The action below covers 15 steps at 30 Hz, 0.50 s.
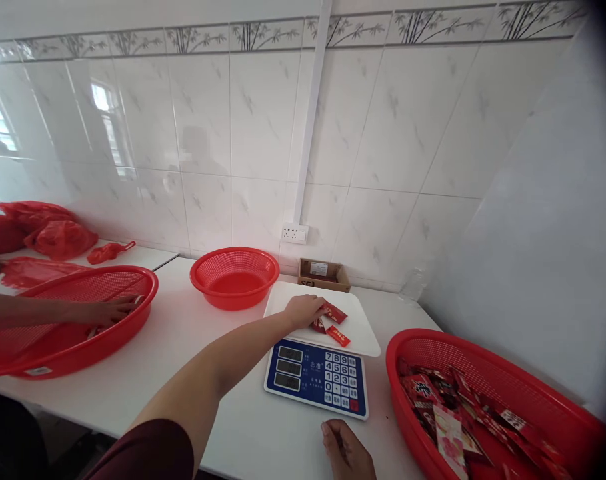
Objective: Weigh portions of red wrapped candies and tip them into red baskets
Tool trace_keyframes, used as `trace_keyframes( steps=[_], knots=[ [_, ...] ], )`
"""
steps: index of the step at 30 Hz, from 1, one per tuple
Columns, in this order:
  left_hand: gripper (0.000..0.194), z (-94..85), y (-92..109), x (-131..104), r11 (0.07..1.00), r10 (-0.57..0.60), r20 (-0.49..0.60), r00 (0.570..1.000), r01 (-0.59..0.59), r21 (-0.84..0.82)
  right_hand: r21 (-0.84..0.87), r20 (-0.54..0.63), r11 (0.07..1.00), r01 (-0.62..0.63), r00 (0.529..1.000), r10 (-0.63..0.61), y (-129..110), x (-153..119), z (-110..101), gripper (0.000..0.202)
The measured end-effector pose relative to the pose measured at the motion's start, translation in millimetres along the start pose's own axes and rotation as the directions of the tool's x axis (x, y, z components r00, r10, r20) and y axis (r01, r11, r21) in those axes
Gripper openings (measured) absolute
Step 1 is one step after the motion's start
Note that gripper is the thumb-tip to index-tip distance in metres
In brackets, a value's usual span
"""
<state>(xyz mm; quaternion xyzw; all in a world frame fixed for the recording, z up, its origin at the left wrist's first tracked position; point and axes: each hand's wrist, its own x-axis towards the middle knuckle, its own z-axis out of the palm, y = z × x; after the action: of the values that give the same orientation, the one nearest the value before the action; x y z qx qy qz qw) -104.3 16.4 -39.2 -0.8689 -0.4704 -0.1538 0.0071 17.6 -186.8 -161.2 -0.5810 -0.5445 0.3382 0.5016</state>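
Observation:
My left hand (305, 311) reaches over the white pan (283, 293) of a digital scale, its fingers closed at several small red packets (335, 311). Another red packet (339, 335) lies flat on the pan beside the fingertips. The scale's blue keypad panel (315, 379) faces me, its display digits too faint to read. Near the table's front edge, below the panel, my right hand (347, 450) hangs with its fingers curled; whatever they may hold is hidden.
A red basket (397, 373) of packets stands at right. Behind are a red basket (234, 300) and a cardboard box (324, 285). At left, another person's hand (110, 312) reaches into a red basket (95, 347), near red bags (60, 239).

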Motion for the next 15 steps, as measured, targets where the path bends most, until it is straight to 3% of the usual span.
trace_keyframes(
  steps=[8,15],
  knots=[
    [0.029,-16.0,-10.1,7.5,0.983,-0.184,-0.166,0.969,0.18,-0.038,0.014,0.004,1.0,0.001,1.0,-0.001,0.9,0.2,0.0,0.04],
    [0.028,-52.5,-59.0,1.8,0.927,-0.37,-0.245,0.896,0.373,-0.034,0.019,0.034,1.0,-0.018,0.999,0.018,2.1,0.2,-0.9,0.037]
  ],
)
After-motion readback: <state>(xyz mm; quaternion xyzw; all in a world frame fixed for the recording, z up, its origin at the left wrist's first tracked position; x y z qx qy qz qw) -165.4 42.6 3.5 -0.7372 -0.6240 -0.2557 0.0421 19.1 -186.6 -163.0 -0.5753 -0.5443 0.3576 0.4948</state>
